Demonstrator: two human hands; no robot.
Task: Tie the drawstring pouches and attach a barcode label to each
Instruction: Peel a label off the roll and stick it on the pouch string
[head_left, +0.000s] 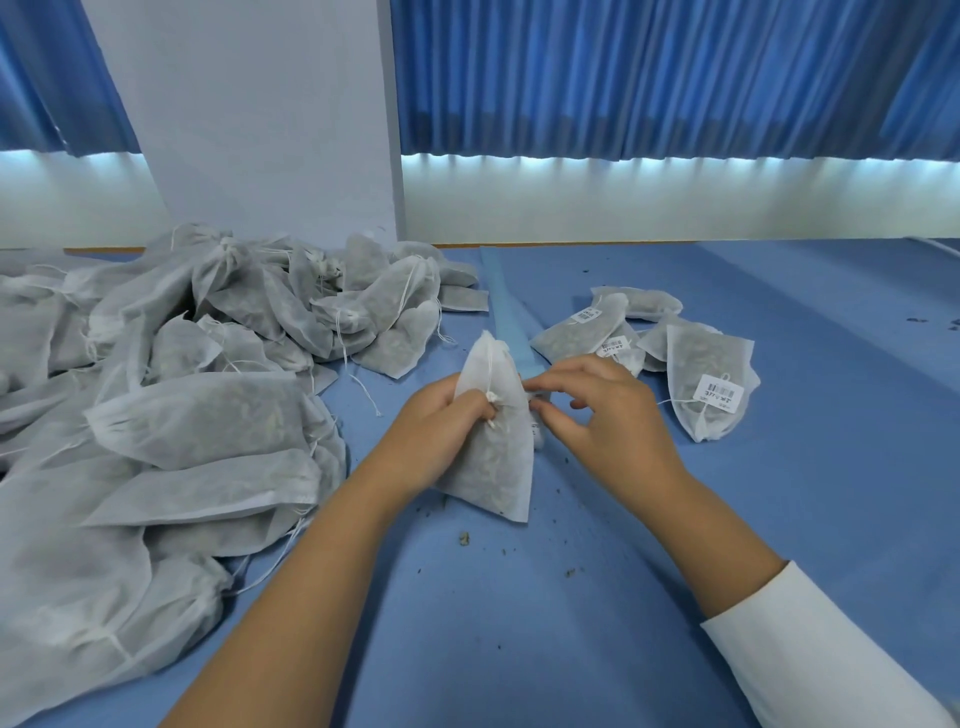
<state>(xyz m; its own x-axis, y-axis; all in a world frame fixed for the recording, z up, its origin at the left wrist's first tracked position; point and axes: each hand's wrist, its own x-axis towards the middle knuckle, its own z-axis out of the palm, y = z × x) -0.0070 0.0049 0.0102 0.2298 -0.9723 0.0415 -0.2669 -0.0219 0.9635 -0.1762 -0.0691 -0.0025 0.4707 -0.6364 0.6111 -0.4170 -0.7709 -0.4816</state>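
A blue table (753, 519) fills the lower view, with blue curtains (649, 78) and a white pillar (260, 119) behind it. On its left side spreads a big heap of white drawstring pouches (156, 415), filled with something dark, their strings trailing loose. Well apart on the right lies a small cluster of labelled pouches (623, 332), flat on the cloth and overlapping one another. Between the two groups, near the middle, the held pouch (498, 462) stands almost upright, its bottom corner on the table and its gathered neck pointing away. The left hand (441, 431) grips it from the left, fingers curled round the cinched neck. The right hand (597, 410), a white sleeve (810, 654) on its forearm, has thumb and forefinger pinched at the pouch's right edge; a small white scrap shows there, too small to tell what it is. A pale blue strip (506, 317) runs away behind the hands. A barcode label (719, 391) sits on the nearest right-hand pouch. A knot (491, 398) in the string shows by the left fingertips, and dark crumbs (464, 538) dot the cloth
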